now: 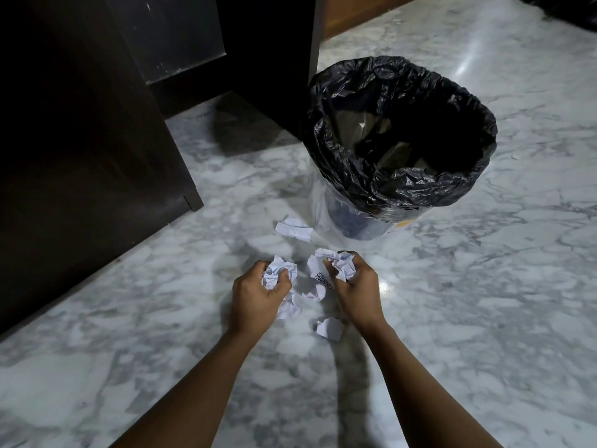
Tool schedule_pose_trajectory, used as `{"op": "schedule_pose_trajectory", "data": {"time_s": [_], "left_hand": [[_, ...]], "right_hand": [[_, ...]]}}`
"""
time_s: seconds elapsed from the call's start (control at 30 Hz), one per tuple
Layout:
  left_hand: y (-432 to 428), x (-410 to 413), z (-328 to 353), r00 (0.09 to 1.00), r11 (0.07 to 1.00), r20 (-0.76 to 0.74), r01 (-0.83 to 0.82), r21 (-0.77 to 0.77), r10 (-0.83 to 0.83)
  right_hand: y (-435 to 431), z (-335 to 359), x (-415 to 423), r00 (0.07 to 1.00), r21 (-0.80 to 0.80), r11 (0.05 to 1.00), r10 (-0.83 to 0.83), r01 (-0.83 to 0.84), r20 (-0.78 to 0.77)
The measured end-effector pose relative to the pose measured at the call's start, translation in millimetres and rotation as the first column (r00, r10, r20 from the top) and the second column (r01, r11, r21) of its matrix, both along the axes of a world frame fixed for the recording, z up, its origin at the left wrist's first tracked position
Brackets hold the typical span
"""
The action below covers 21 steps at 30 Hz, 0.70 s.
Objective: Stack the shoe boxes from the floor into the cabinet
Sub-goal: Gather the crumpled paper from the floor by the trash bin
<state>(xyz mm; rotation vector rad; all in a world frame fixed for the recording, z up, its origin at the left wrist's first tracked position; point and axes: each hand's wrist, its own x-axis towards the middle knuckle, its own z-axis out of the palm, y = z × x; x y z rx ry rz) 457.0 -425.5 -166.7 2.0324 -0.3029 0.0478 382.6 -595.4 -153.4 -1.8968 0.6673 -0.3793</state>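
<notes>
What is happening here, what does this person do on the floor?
A person seems to be gathering crumpled paper from the marble floor. The left hand grips one paper ball, and the right hand grips a second ball. Other loose pieces lie near the hands, in front of a bin lined with a black bag.

The lined bin [400,140] stands on the floor [484,286], right of the cabinet [80,140]; crumpled papers [294,228] lie just before it.
</notes>
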Motion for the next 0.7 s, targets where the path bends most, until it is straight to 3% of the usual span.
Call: {"op": "schedule_pose_trajectory", "data": {"time_s": [0.3, 0.7], "left_hand": [[-4, -2, 26, 0.991, 0.998, -0.126, -0.048, -0.046, 0.042], [-9, -14, 198, 1.0, 0.976, 0.008, 0.012, -0.217, -0.01]], "right_hand": [[22, 30, -4, 0.994, 0.159, 0.987, -0.049, 0.033, 0.099], [33, 198, -24, 0.949, 0.083, 0.996, -0.007, -0.02, 0.314]]}}
